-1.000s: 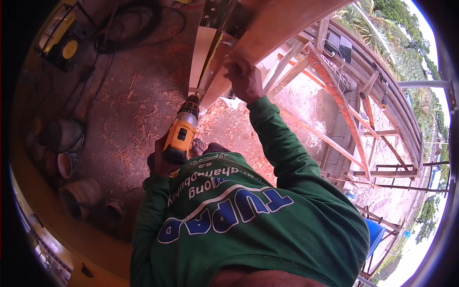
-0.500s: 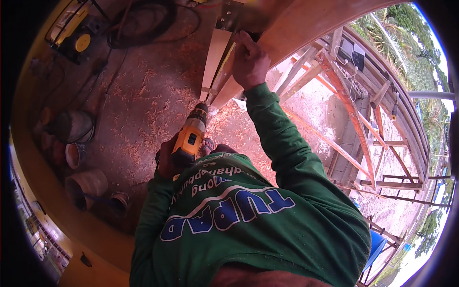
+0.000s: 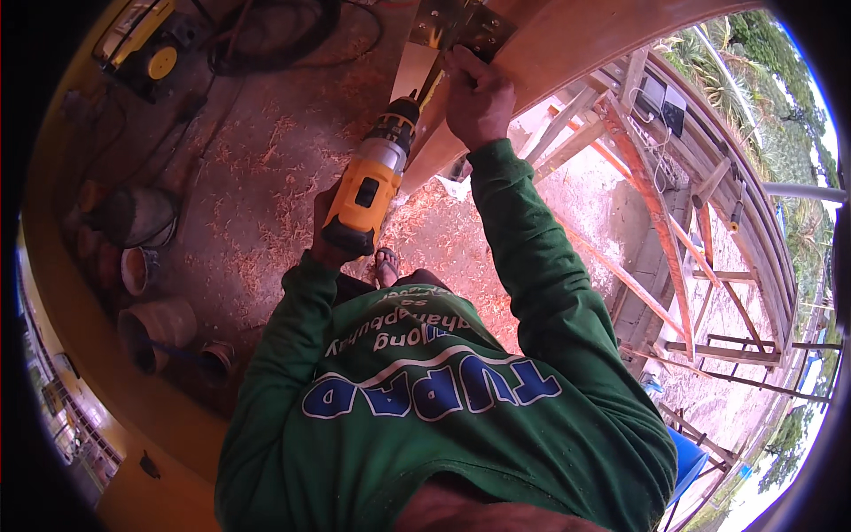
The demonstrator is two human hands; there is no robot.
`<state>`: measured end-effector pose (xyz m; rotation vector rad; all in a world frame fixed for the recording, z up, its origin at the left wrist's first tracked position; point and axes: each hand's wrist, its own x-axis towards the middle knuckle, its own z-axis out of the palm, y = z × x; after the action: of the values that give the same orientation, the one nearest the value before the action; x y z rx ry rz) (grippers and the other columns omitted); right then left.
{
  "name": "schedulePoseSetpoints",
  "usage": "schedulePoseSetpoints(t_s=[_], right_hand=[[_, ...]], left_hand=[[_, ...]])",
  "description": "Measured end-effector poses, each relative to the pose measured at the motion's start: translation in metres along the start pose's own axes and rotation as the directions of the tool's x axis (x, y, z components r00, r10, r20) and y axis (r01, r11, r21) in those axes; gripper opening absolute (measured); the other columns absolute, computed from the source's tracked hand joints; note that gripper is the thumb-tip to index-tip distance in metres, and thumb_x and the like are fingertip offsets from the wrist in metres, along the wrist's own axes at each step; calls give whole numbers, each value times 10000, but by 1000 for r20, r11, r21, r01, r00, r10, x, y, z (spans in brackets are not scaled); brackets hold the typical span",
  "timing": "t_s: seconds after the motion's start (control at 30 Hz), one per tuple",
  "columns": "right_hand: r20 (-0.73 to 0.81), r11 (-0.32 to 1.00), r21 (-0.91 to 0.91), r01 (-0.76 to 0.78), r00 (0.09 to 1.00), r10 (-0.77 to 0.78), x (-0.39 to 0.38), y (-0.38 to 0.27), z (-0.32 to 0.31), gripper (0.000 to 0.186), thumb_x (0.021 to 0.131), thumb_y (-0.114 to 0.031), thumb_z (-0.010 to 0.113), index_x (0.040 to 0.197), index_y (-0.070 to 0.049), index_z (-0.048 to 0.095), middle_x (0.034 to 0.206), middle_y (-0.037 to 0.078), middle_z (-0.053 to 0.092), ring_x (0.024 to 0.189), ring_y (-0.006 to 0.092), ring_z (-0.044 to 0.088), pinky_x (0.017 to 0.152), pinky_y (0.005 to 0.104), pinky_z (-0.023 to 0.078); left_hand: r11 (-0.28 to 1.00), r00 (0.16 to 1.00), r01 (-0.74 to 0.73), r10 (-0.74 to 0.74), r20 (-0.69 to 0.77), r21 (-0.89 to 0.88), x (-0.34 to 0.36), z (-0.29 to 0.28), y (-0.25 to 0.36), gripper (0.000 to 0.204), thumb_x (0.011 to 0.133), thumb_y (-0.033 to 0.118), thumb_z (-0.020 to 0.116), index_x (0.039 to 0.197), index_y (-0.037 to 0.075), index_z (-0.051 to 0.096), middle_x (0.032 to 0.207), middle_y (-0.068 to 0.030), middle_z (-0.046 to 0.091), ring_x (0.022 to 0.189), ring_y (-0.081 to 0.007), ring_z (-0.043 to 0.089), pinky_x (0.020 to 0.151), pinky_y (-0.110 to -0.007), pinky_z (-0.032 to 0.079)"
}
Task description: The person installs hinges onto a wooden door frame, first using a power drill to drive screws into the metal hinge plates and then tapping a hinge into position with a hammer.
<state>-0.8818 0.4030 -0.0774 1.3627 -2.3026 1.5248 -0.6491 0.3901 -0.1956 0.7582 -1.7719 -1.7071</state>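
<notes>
In my left hand (image 3: 324, 222) is a yellow and black cordless drill (image 3: 365, 191), its fingers wrapped round the grip and partly hidden behind the drill. The drill's chuck points up and away, toward a pale wooden edge (image 3: 413, 73) under a metal hinge (image 3: 456, 25). The hinge has screw holes and lies against a brown wooden panel (image 3: 576, 53). My right hand (image 3: 481, 102) is closed at the hinge's lower edge, fingertips pressed together. What they pinch, if anything, is hidden.
Wood shavings (image 3: 266, 164) litter the floor. A yellow machine (image 3: 146, 44) and a coiled black hose (image 3: 275, 35) lie far left; several buckets (image 3: 155, 328) stand at the left. On the right are timber framing (image 3: 656, 213) and a hammer (image 3: 712, 182). My sandalled foot (image 3: 386, 266) is below.
My left hand has moved the drill up and away, closer to the hinge. My right hand stays closed by the hinge, and the whole view has shifted slightly.
</notes>
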Motion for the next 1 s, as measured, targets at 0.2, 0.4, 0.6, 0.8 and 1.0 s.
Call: schedulePoseSetpoints(t_s=[0.2, 0.4, 0.6, 0.8, 1.0], right_hand=[[196, 987, -148, 64, 980, -35, -15, -9, -12, 105, 841, -121, 541, 845, -48, 616, 752, 168, 654, 707, 371, 643, 634, 410, 521], [86, 998, -31, 58, 995, -55, 5, -10, 8, 158, 837, -143, 547, 775, -4, 588, 699, 216, 625, 658, 391, 628, 613, 433, 517], [192, 948, -220, 228, 963, -187, 16, -4, 30, 167, 841, -119, 519, 739, 14, 522, 703, 255, 603, 687, 415, 615, 628, 479, 496], [236, 891, -270, 365, 922, -306, 7, -5, 37, 145, 767, -110, 666, 775, -34, 543, 684, 130, 631, 656, 341, 636, 593, 409, 517], [-297, 863, -463, 205, 881, -369, -15, -15, -57, 677, 542, -291, 864, 1047, 1, 522, 978, 145, 567, 895, 303, 546, 742, 398, 468]], left_hand=[[1000, 1000, -4, 4, -10, -1, -18, -1, 3, 498, 754, 204, 706, 1172, -1, 527, 935, -108, 651, 806, -205, 638, 729, -329, 529], [1000, 998, 2, -1, -58, 11, -45, -16, -12, 477, 762, 201, 697, 1165, 6, 533, 927, -110, 653, 786, -220, 641, 723, -335, 528], [996, 991, -16, 28, -132, 91, -75, -38, -39, 456, 770, 198, 688, 1159, 13, 540, 918, -112, 654, 766, -235, 644, 718, -341, 527], [866, 937, -159, 283, -204, 474, -110, -55, -75, 435, 777, 195, 680, 1152, 20, 546, 909, -113, 655, 745, -250, 647, 712, -346, 526], [987, 968, 139, -153, -201, -83, -94, -66, -24, 407, 790, 153, 658, 1153, 11, 542, 878, -99, 665, 786, -202, 658, 728, -310, 524]])
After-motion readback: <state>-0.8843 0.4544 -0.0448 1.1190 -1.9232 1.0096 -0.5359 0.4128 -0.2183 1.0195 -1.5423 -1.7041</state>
